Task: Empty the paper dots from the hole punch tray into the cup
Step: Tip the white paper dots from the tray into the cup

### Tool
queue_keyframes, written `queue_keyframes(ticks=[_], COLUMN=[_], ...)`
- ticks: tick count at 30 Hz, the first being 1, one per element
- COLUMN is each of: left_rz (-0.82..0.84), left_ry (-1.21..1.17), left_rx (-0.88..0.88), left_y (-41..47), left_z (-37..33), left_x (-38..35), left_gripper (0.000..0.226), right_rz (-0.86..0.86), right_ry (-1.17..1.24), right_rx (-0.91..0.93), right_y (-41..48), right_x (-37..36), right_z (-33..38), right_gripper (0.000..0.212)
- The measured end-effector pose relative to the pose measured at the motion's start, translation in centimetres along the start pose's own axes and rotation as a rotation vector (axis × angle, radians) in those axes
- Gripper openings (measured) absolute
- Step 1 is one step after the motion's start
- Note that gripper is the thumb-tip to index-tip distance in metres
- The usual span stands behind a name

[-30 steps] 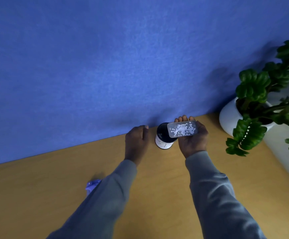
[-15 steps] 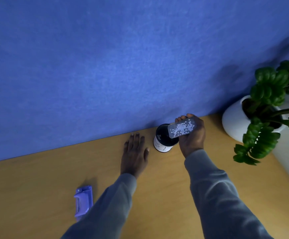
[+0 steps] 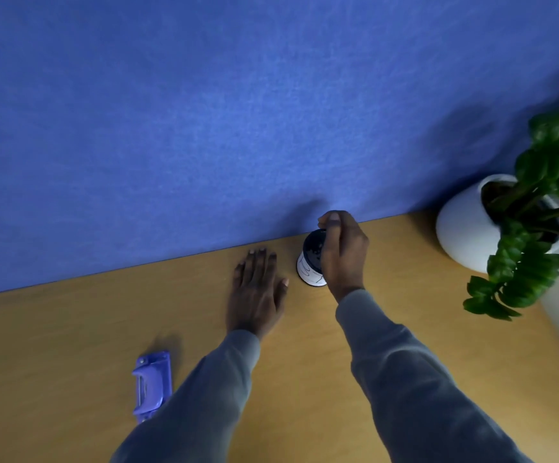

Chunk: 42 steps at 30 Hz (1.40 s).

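- Tipping now: right hand [image 3: 341, 252] has rolled knuckles-up over the cup [image 3: 310, 262]; the tray, face-up with dots half a second ago, is hidden beneath it, presumably still gripped.
- Pale specks show inside the cup, so dumping looks underway.
- Left hand [image 3: 256, 289] lies flat, open, empty on the desk [image 3: 71, 329].
- Hole punch [image 3: 153, 382] sits well apart.

No readable text, brand, number or sign is found anywhere in the frame; thin dark line markings are seen on the white outer wall of the cup [image 3: 308, 269], just right of centre, but they cannot be made out as letters or figures; no lettering is made out on the purple hole punch [image 3: 153, 385] in the lower left; the white plant pot [image 3: 465, 225] at the right edge is seen unmarked; the blue wall [image 3: 238, 111] across the upper frame is seen plain.
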<state>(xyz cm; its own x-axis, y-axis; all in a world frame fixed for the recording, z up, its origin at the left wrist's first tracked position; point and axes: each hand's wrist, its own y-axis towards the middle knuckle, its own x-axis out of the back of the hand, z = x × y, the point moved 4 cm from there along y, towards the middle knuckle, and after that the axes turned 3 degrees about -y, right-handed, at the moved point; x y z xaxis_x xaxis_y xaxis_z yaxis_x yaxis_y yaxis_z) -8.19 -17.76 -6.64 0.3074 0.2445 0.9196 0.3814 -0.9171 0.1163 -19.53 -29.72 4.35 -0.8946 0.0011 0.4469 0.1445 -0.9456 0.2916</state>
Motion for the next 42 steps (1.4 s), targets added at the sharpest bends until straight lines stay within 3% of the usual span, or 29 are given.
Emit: queue_keyframes(ticks=[8,24,36,40,42], left_rz=[-0.018,-0.039,-0.055,-0.041,-0.027], left_ry=[0.011,0.032,0.026,0.017,0.008], left_rx=[0.006,-0.001,-0.015,0.001,0.009], left_y=[0.0,0.0,0.0,0.1,0.1], left_z=[-0.2,0.0,0.0,-0.1,-0.1], left_x=[0.3,-0.1,-0.2,-0.1,-0.1], left_gripper=[0.056,0.058,0.057,0.058,0.059], right_rz=[0.086,0.086,0.048,-0.017,-0.055], right_ry=[-0.369,-0.444,-0.243,-0.061,0.147], right_rx=[0.262,0.413,0.302,0.111,-0.069], right_y=[-1.3,-1.6,-1.0,0.0,0.3], right_x=[-1.0,-0.9,-0.3,0.9,1.5], right_z=[1.6,2.2,1.6,1.2,0.7], right_gripper=[0.036,0.029,0.031,0.033,0.031])
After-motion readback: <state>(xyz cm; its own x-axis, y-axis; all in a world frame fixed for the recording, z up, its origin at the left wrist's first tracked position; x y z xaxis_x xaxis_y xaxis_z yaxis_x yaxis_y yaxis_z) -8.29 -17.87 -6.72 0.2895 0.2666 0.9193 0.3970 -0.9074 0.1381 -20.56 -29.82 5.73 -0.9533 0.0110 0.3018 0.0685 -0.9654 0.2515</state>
